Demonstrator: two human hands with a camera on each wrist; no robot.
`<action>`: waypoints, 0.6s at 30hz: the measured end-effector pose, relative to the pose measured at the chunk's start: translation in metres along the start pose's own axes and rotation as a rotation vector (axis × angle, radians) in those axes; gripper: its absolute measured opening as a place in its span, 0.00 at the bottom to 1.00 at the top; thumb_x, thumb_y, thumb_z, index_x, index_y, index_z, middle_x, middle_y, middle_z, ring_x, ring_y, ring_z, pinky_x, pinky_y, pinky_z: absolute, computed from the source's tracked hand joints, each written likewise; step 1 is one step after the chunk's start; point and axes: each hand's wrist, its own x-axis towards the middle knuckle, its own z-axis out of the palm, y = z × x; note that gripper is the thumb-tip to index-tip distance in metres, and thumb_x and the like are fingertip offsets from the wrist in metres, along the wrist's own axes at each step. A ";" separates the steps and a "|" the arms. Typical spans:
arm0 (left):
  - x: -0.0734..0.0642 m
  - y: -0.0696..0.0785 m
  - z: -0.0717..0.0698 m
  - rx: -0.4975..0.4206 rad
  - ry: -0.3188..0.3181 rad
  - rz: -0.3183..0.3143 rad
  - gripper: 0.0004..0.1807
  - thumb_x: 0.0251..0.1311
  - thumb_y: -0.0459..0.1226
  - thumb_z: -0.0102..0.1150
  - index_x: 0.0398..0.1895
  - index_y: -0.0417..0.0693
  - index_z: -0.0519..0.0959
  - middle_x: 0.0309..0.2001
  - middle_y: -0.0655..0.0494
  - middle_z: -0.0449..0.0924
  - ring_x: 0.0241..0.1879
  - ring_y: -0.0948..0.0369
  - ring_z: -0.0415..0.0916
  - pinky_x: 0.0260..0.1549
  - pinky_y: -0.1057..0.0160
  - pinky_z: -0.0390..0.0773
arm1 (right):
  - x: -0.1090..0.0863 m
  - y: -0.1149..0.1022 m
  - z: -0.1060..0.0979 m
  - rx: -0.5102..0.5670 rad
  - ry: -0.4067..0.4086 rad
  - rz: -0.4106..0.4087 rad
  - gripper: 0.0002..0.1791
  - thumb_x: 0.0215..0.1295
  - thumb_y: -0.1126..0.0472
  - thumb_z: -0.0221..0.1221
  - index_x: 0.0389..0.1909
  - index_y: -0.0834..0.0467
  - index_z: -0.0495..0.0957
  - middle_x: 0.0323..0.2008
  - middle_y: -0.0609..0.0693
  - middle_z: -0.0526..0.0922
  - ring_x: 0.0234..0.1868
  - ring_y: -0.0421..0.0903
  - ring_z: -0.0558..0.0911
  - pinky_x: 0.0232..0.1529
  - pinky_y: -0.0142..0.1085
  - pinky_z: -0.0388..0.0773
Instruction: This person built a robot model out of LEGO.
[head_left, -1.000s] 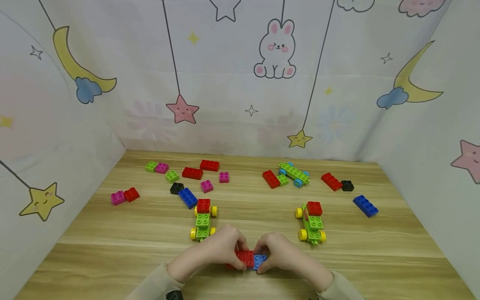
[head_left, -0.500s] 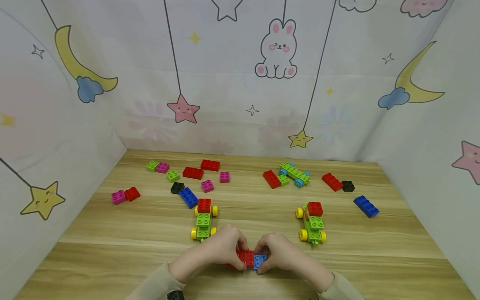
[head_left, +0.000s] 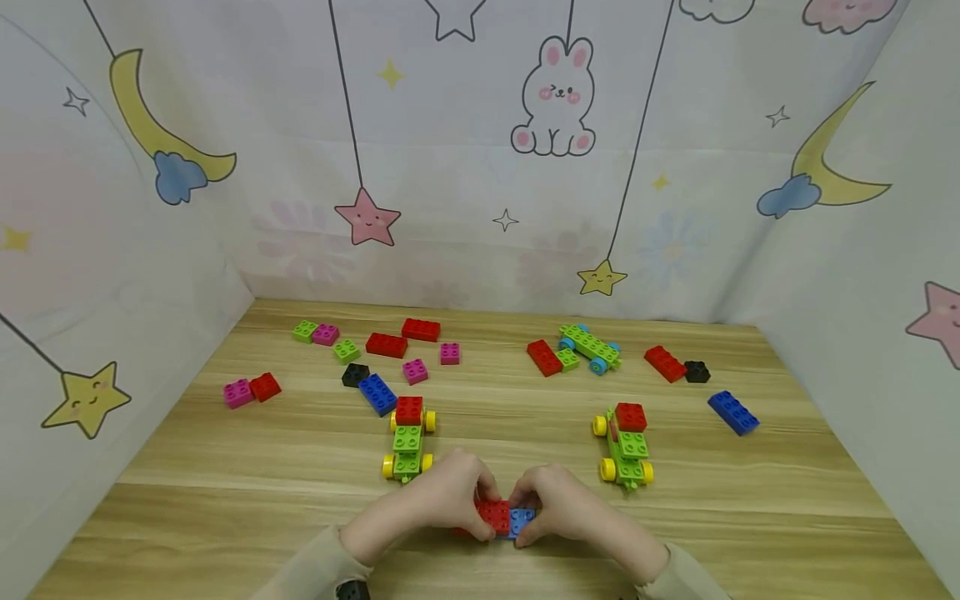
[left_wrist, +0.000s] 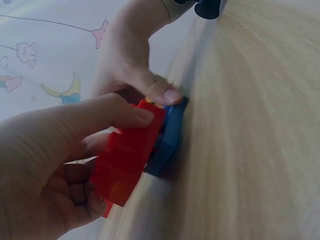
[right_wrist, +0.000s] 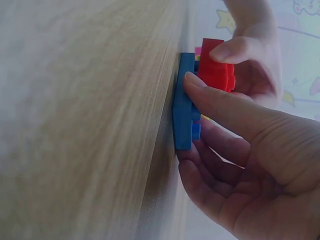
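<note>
Near the table's front edge, my left hand (head_left: 453,493) pinches a red brick (head_left: 495,516) between thumb and fingers. My right hand (head_left: 558,504) grips a blue brick (head_left: 521,522) just to its right. In the right wrist view, the blue brick (right_wrist: 183,105) lies low at the tabletop, studs facing the red brick (right_wrist: 212,67), which covers part of it. Some studs show between them in that view, so the red brick appears not fully pressed down. The left wrist view shows the red brick (left_wrist: 127,155) tilted against the blue one (left_wrist: 167,137). Fingers hide the red brick's left end.
Two green brick cars with yellow wheels, a left one (head_left: 408,440) and a right one (head_left: 626,446), stand just beyond my hands. Farther back lie a green blue-wheeled base (head_left: 589,347), a blue brick (head_left: 733,412), another blue brick (head_left: 377,395) and several small loose bricks.
</note>
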 end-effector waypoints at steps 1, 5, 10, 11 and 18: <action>0.000 0.000 0.000 0.004 -0.001 0.003 0.12 0.36 0.36 0.79 0.27 0.47 0.86 0.27 0.67 0.81 0.26 0.73 0.69 0.28 0.74 0.73 | 0.000 0.000 0.000 -0.001 0.000 0.000 0.18 0.41 0.61 0.78 0.34 0.59 0.85 0.30 0.44 0.85 0.29 0.30 0.76 0.32 0.26 0.76; 0.001 0.000 0.000 -0.002 -0.009 0.003 0.13 0.37 0.36 0.79 0.28 0.47 0.86 0.27 0.67 0.81 0.27 0.73 0.69 0.29 0.74 0.73 | 0.000 -0.001 0.000 -0.001 0.001 -0.004 0.18 0.40 0.61 0.78 0.34 0.60 0.85 0.30 0.45 0.85 0.30 0.31 0.76 0.32 0.26 0.76; 0.001 -0.004 0.000 -0.034 -0.006 0.002 0.13 0.36 0.36 0.80 0.28 0.47 0.86 0.27 0.67 0.82 0.27 0.73 0.69 0.29 0.74 0.73 | 0.001 -0.002 0.000 -0.003 -0.001 -0.002 0.18 0.41 0.61 0.78 0.34 0.60 0.85 0.30 0.45 0.85 0.30 0.31 0.76 0.33 0.26 0.76; 0.002 -0.005 0.000 -0.039 -0.005 0.002 0.13 0.36 0.36 0.80 0.27 0.47 0.86 0.27 0.67 0.82 0.27 0.73 0.69 0.29 0.73 0.73 | 0.001 -0.002 0.000 -0.002 0.000 -0.003 0.18 0.41 0.61 0.78 0.34 0.60 0.85 0.30 0.45 0.85 0.30 0.31 0.76 0.33 0.26 0.76; 0.003 -0.008 0.001 -0.054 -0.006 -0.005 0.12 0.35 0.36 0.80 0.26 0.48 0.86 0.26 0.67 0.81 0.27 0.73 0.69 0.28 0.73 0.72 | 0.001 -0.001 0.000 0.004 0.004 -0.006 0.18 0.40 0.62 0.78 0.34 0.60 0.85 0.30 0.45 0.85 0.29 0.30 0.76 0.33 0.26 0.76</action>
